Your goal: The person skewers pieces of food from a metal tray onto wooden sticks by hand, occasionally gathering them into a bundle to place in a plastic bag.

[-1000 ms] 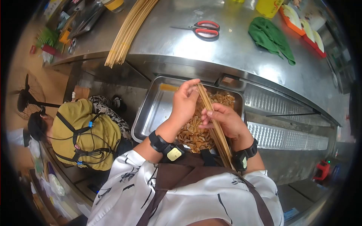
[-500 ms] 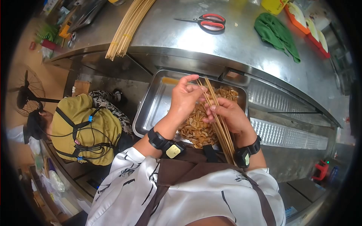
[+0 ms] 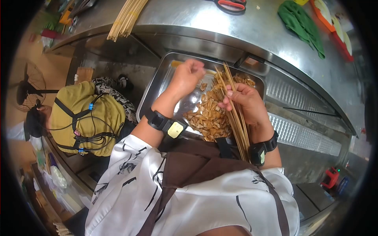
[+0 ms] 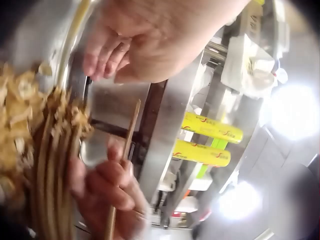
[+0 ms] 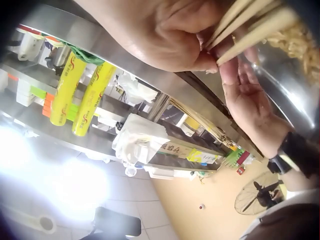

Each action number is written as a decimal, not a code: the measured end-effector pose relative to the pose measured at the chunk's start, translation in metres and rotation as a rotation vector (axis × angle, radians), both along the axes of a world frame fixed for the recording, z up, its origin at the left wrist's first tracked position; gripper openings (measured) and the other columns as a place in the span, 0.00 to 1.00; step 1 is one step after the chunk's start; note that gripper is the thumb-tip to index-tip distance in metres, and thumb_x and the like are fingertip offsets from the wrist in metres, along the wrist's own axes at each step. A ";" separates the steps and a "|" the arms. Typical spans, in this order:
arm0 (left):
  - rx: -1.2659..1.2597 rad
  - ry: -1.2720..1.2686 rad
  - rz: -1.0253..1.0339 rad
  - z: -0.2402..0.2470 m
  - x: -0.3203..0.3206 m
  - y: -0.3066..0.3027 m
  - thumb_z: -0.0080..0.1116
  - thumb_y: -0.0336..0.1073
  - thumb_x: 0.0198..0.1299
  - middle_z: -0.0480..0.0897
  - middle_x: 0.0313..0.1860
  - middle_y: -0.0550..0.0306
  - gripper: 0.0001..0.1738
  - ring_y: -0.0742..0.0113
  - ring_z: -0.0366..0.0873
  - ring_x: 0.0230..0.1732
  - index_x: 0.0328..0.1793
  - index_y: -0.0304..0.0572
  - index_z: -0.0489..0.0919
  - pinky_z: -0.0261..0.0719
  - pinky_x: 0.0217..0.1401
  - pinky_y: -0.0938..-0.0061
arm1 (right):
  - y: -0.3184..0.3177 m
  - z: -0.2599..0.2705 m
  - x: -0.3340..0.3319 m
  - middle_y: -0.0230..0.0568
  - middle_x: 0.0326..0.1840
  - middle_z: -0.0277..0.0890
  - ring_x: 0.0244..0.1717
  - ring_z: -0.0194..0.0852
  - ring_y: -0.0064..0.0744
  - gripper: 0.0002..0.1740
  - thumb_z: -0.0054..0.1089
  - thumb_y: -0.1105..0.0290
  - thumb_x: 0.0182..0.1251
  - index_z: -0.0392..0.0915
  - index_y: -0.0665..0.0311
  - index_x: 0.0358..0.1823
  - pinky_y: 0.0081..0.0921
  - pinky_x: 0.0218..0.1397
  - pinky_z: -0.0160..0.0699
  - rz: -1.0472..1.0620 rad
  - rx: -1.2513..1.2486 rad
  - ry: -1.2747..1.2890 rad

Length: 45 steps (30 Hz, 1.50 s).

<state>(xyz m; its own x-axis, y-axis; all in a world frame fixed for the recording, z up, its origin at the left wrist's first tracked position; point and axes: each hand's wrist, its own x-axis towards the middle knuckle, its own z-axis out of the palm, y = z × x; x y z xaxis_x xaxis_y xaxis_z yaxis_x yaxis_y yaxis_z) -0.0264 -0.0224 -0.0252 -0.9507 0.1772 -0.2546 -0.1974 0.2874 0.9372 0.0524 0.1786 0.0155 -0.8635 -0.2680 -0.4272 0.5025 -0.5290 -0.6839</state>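
My right hand [image 3: 249, 103] holds a bundle of thin wooden skewers [image 3: 237, 128], whose lower ends run back toward the brown apron. In the left wrist view, one skewer [image 4: 131, 135] stands apart from the bundle, pinched between the right thumb and fingers. My left hand [image 3: 185, 78] hovers over the left part of a metal tray [image 3: 160, 78], fingers loosely bent and blurred, with nothing visible in them. Brown cut food pieces [image 3: 208, 118] are heaped in the tray's middle and right, below the skewers.
On the steel counter [image 3: 185, 23] ahead lie another skewer bundle [image 3: 126, 19], red-black scissors [image 3: 231, 6] and a green cloth [image 3: 301, 27]. Someone in a yellow top [image 3: 78, 114] bends down at the left, near a fan [image 3: 27, 90]. Ridged metal panels [image 3: 303, 129] lie at the right.
My left hand has left the skewer tips and moved left over the tray. The right hand keeps its hold on the bundle. The head view has shifted, bringing the counter higher in the picture.
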 end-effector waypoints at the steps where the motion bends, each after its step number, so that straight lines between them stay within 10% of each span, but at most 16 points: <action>1: 0.000 0.002 -0.005 -0.002 0.001 -0.004 0.60 0.33 0.55 0.82 0.39 0.48 0.16 0.62 0.80 0.40 0.49 0.33 0.76 0.78 0.41 0.71 | 0.001 -0.004 0.000 0.40 0.27 0.75 0.23 0.75 0.29 0.05 0.53 0.77 0.64 0.71 0.71 0.40 0.25 0.37 0.78 0.028 0.008 0.010; 3: -0.535 0.096 -0.325 -0.001 0.006 -0.009 0.61 0.36 0.53 0.83 0.37 0.48 0.14 0.56 0.81 0.40 0.43 0.36 0.79 0.78 0.41 0.67 | 0.001 -0.007 -0.002 0.41 0.27 0.76 0.23 0.75 0.29 0.05 0.53 0.77 0.63 0.72 0.71 0.39 0.24 0.36 0.78 0.052 0.017 0.027; 10: -0.867 0.061 -0.502 -0.008 0.012 0.008 0.56 0.45 0.55 0.81 0.40 0.42 0.16 0.45 0.78 0.44 0.40 0.39 0.81 0.76 0.47 0.57 | 0.004 -0.011 0.003 0.41 0.27 0.77 0.27 0.79 0.29 0.06 0.52 0.74 0.66 0.74 0.69 0.39 0.25 0.35 0.80 0.098 0.120 0.077; 23: -0.689 0.170 -0.412 -0.012 0.015 0.009 0.62 0.40 0.48 0.83 0.33 0.49 0.13 0.53 0.82 0.37 0.39 0.45 0.82 0.78 0.42 0.64 | 0.003 -0.036 0.001 0.39 0.31 0.75 0.31 0.77 0.27 0.05 0.50 0.72 0.68 0.71 0.67 0.39 0.20 0.36 0.78 0.159 -0.017 0.051; 26: -0.381 0.075 -0.336 -0.019 0.015 0.004 0.62 0.33 0.55 0.84 0.28 0.55 0.08 0.70 0.80 0.29 0.36 0.35 0.82 0.78 0.35 0.75 | 0.004 -0.030 0.001 0.39 0.30 0.75 0.30 0.77 0.27 0.05 0.51 0.72 0.68 0.71 0.67 0.40 0.21 0.34 0.79 0.187 0.011 0.074; 35: 0.310 -0.277 -0.135 0.003 0.005 -0.006 0.58 0.33 0.59 0.79 0.29 0.62 0.11 0.75 0.74 0.27 0.47 0.37 0.78 0.72 0.28 0.81 | 0.004 -0.027 0.003 0.41 0.28 0.77 0.30 0.81 0.33 0.05 0.48 0.74 0.68 0.72 0.65 0.40 0.24 0.32 0.81 0.154 0.008 0.230; 38: 0.418 -0.316 0.039 0.011 0.018 -0.001 0.60 0.33 0.58 0.80 0.33 0.61 0.13 0.76 0.75 0.31 0.48 0.36 0.79 0.74 0.34 0.80 | -0.001 -0.017 0.005 0.37 0.26 0.74 0.24 0.76 0.28 0.03 0.50 0.76 0.66 0.72 0.65 0.39 0.30 0.44 0.82 0.089 0.019 0.035; 39: 0.446 -0.311 0.072 0.014 0.017 0.002 0.60 0.33 0.58 0.80 0.34 0.61 0.13 0.76 0.75 0.33 0.48 0.36 0.79 0.75 0.36 0.80 | -0.001 -0.016 0.004 0.38 0.28 0.75 0.26 0.76 0.28 0.06 0.53 0.74 0.65 0.72 0.68 0.40 0.21 0.32 0.77 0.083 0.025 0.049; 45: 0.502 -0.215 0.046 0.013 0.014 0.012 0.59 0.31 0.58 0.81 0.38 0.61 0.13 0.76 0.76 0.36 0.50 0.37 0.79 0.77 0.42 0.78 | 0.002 -0.006 0.001 0.37 0.27 0.75 0.26 0.76 0.27 0.07 0.53 0.73 0.65 0.71 0.69 0.41 0.22 0.36 0.77 0.108 0.070 0.049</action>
<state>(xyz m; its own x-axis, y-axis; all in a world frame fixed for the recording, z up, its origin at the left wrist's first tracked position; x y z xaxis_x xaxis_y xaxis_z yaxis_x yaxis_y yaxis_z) -0.0120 -0.0106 -0.0122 -0.8960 0.2865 -0.3394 -0.4019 -0.1978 0.8941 0.0531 0.1807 0.0092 -0.8516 -0.3317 -0.4059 0.5189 -0.4236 -0.7425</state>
